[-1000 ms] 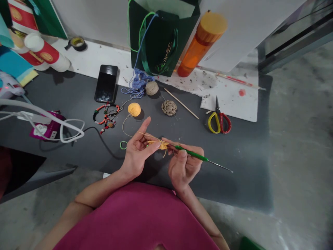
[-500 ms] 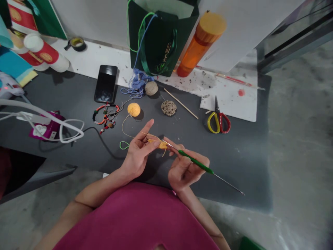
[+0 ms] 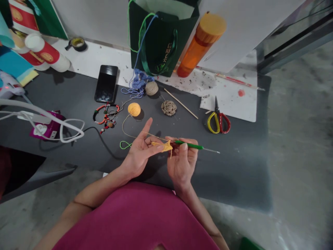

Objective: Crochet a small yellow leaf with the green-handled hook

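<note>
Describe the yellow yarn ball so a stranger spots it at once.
From the dark green paper bag, drop to the blue yarn at its foot. Below that lies the yellow ball, between the beaded bracelet and the coiled brown piece. A thin strand runs from it toward the left hand; its colour sets it apart from the beige ball.

yellow crocheted piece (image 3: 166,146) partly covered by the left hand (image 3: 138,151), near tip of the green-handled hook (image 3: 193,145) too small to tell, some fingers of the right hand (image 3: 182,159) hidden, dark green bag (image 3: 159,41) cut by the top edge, lilac device (image 3: 9,85) by the left
</note>
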Demonstrator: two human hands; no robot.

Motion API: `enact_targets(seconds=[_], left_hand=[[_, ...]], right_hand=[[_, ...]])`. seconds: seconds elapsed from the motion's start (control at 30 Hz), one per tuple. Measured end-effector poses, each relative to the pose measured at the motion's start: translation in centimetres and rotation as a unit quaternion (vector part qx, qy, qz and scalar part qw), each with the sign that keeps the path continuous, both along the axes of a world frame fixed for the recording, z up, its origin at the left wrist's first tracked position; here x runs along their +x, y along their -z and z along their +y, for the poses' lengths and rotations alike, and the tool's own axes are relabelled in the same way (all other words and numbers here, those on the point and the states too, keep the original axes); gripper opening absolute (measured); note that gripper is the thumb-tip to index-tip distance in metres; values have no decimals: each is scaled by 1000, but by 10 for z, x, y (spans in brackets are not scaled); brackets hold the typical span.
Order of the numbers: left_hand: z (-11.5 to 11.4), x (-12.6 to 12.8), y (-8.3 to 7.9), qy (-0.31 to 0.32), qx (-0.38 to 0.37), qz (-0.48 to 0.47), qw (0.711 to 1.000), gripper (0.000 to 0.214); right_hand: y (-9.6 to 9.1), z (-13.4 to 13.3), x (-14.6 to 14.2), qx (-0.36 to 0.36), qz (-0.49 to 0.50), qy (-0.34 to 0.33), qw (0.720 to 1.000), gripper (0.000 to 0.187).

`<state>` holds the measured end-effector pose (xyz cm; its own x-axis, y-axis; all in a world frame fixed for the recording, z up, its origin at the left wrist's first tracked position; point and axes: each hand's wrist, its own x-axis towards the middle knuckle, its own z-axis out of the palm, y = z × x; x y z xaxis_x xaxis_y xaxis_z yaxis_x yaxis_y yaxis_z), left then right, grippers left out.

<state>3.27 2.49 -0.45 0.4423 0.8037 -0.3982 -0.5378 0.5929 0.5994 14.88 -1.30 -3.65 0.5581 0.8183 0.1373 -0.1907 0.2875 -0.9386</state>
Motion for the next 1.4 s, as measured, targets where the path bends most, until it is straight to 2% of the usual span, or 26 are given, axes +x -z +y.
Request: enact_targets(seconds=[0.17, 0.3, 0.57, 0.87, 1.0, 1.1, 1.17, 1.27, 1.4], left_hand=[[1, -3, 0, 12, -8, -14, 1000, 123], [1, -4, -3, 11, -1, -15, 1000, 121], [2, -6, -4, 8, -7, -18, 1000, 124], [2, -7, -2, 14, -9, -9, 1000, 122], [1, -7, -1, 4, 3, 5, 1000, 122], [-1, -6, -1, -21, 42, 32, 998, 118], [-2, -6, -2, -34, 65, 51, 996, 116], [-2, -6, -4, -39, 84, 64, 994, 115], [-2, -6, -5, -39, 76, 59, 995, 114]], right_hand=[[-4, 1, 6, -37, 118, -75, 990, 13], [-10, 3, 9, -64, 158, -74, 983, 18], [-14, 7, 19, -44, 139, -109, 983, 17], [-12, 7, 16, -37, 79, -74, 993, 18], [-13, 3, 18, -12, -41, -55, 998, 8], [-15, 0, 18, 33, -153, -36, 987, 5], [-16, -1, 18, 48, -183, -18, 982, 7], [-16, -2, 16, 24, -175, -5, 984, 6], [-15, 1, 14, -55, -40, -28, 997, 9]])
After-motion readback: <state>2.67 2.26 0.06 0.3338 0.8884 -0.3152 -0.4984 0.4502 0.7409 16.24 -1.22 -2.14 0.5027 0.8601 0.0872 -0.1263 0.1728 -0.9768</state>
